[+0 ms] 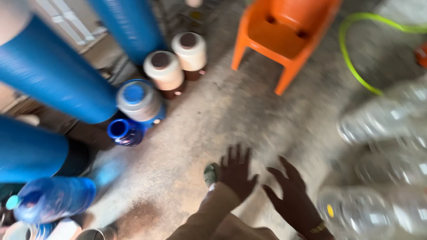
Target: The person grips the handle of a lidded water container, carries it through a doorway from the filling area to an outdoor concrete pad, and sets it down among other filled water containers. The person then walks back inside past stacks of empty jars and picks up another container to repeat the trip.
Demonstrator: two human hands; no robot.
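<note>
Left hand [236, 171]: fingers spread, holding nothing, over bare concrete floor [213, 115] | Right hand [293, 198]: splayed, empty, nearest the clear bottles [378, 178] (blurred, seemingly lying grouped) | Blue bottle [51, 198] lies well apart, left.

I have one view only, from a camera worn on the head, so no second view shares the scene. It looks steeply down at the concrete floor [213, 115], from standing height. My left hand [236, 171] and right hand [291, 195] sit low in the frame, close to the lens. The top edge reaches an orange plastic chair [284, 33]; the left edge cuts across tall blue cylinders [53, 75]; the right edge shows blurred clear bottles [382, 120]. The picture is smeared by motion.
</note>
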